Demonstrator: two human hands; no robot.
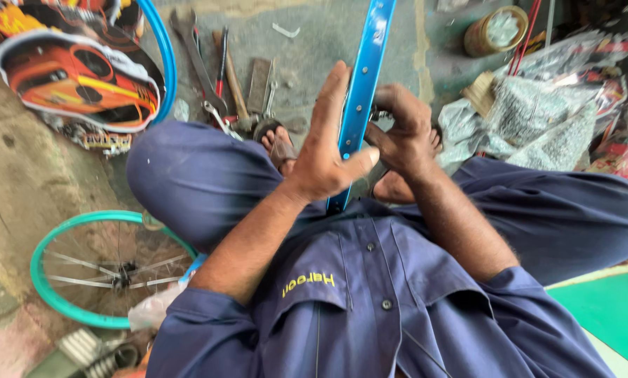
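L hand [326,150]: flat, fingers apart, braces blue rim [362,84].
R hand [402,133]: pinched on rim's inner side.
Risk: rim may slip sideways; L isn't gripping.

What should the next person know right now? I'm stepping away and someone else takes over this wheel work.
Left hand: open, palm steadying the upright blue metal wheel rim.
Right hand: fingers pinched at the rim's far side; what they hold is hidden.
The rim stands between the knees, with no spokes visible.
Hammer and wrenches lie on the floor ahead; a spoked teal wheel lies at the left, plastic bags of small parts at the right.
Done: rim positioned. Left: cannot tell.
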